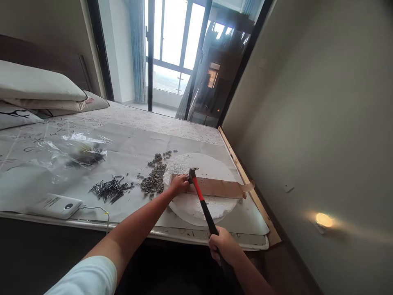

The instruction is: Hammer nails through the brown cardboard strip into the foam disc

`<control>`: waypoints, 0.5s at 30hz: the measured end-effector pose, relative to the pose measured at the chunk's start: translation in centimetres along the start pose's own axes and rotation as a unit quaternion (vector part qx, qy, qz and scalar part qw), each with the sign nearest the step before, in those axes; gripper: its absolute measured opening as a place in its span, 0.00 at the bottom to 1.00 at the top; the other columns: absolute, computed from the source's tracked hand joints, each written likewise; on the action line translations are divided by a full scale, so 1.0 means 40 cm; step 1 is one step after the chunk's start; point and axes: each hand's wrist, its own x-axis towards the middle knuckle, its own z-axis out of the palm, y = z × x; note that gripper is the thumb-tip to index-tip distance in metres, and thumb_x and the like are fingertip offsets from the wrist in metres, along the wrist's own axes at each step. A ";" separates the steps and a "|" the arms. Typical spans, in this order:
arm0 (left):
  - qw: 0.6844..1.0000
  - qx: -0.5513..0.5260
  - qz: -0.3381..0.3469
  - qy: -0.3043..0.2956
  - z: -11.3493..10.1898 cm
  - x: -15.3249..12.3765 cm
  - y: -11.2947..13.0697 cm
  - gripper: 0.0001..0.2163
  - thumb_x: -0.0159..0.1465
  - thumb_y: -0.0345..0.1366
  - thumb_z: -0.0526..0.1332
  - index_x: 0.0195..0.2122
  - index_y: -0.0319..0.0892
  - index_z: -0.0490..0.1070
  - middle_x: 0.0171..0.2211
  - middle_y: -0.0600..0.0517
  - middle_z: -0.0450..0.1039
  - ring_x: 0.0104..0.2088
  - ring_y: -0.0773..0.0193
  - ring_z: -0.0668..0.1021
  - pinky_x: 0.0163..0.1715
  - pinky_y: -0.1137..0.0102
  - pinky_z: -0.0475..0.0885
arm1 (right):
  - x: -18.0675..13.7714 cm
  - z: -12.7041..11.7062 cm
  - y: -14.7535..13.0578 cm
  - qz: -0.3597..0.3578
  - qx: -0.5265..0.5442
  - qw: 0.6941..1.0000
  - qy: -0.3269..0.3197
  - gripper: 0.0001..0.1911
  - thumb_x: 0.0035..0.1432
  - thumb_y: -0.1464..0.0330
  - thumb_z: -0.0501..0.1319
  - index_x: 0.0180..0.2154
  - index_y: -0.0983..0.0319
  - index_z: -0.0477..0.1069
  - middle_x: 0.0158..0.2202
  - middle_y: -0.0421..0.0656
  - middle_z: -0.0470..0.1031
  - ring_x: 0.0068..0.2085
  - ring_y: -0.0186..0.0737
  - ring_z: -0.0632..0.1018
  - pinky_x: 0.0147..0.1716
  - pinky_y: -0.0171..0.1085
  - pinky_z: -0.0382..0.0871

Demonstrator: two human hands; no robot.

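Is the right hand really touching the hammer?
Touching. The head view shows the right hand wrapped around the hammer, on its black lower part.

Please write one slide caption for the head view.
Right hand grips a hammer; left hand touches a brown board, near grey stones and nails.

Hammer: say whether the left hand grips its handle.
No, the right hand is wrapped around the handle of the hammer.

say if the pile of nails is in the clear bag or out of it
Out: the nails lie loose on the pale sheet, nearer the camera than the clear bag.
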 end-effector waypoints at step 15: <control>0.993 -0.089 -0.045 0.060 -0.137 -0.018 0.036 0.19 0.58 0.35 0.50 0.46 0.38 0.74 0.47 0.47 0.74 0.49 0.57 0.73 0.49 0.65 0.67 | 0.046 0.051 0.100 0.028 0.063 0.998 -0.005 0.10 0.35 0.67 0.51 0.26 0.58 0.52 0.12 0.27 0.54 0.10 0.27 0.59 0.08 0.27 0.48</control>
